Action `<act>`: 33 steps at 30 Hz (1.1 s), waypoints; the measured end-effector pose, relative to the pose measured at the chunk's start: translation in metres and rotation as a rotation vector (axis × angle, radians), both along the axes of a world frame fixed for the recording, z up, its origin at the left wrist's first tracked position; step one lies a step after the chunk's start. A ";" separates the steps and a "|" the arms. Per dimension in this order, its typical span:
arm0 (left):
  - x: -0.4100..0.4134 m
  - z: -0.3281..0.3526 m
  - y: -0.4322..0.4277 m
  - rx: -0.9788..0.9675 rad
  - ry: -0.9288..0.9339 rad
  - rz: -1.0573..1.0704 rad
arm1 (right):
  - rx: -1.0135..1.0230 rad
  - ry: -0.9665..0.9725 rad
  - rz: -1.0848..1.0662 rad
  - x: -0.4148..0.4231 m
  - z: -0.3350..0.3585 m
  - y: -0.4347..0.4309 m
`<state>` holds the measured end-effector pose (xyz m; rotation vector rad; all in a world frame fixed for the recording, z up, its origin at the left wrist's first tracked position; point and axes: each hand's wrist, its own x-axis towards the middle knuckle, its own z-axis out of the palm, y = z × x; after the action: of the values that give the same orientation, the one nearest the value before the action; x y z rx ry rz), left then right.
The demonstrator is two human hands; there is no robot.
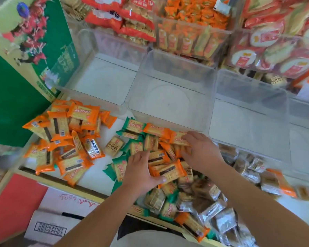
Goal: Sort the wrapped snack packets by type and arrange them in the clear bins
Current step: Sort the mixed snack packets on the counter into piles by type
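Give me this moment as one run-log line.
step: sorting | left hand grips orange-wrapped cracker packets | right hand rests on mixed packet pile | nearest clear plastic bins: unfilled

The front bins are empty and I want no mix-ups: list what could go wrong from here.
The left hand grips and the right hand presses orange packets in a mixed heap; green packets lying among them could get scooped along. The orange packet by the near edge of the table might be knocked off if the heap shifts.
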<state>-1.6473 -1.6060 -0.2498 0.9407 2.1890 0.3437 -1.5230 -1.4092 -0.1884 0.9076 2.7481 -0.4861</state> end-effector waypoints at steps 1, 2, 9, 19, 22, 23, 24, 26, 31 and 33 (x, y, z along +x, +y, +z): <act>-0.002 -0.001 0.003 -0.033 0.009 -0.018 | 0.038 -0.121 0.052 -0.005 -0.006 0.004; -0.003 -0.001 0.006 -0.059 0.018 -0.034 | 0.093 -0.208 0.102 -0.009 -0.011 0.007; -0.010 -0.006 0.011 -0.089 0.106 -0.065 | 0.310 -0.314 0.167 -0.018 -0.030 0.000; -0.011 -0.004 0.012 0.101 -0.138 0.114 | 0.186 0.119 0.059 -0.010 -0.016 0.006; -0.016 0.000 0.008 0.148 -0.209 0.249 | 0.089 0.314 -0.037 -0.007 0.006 -0.004; -0.020 0.004 0.005 0.177 -0.223 0.314 | 0.052 0.373 -0.067 -0.008 0.014 -0.009; -0.024 0.008 0.002 0.215 -0.228 0.392 | 0.011 0.428 -0.103 -0.009 0.020 -0.015; -0.033 0.017 -0.008 0.272 -0.261 0.562 | -0.104 0.507 -0.173 -0.016 0.027 -0.028; -0.055 0.030 -0.053 0.315 -0.416 0.858 | -0.432 0.546 -0.289 -0.065 0.037 -0.077; -0.071 0.031 -0.077 0.302 -0.398 0.974 | -0.524 0.455 -0.349 -0.089 0.038 -0.096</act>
<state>-1.7184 -1.6825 -0.2190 -0.1423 2.0857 1.2181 -1.6121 -1.5048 -0.1507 1.2434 2.5841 -1.5565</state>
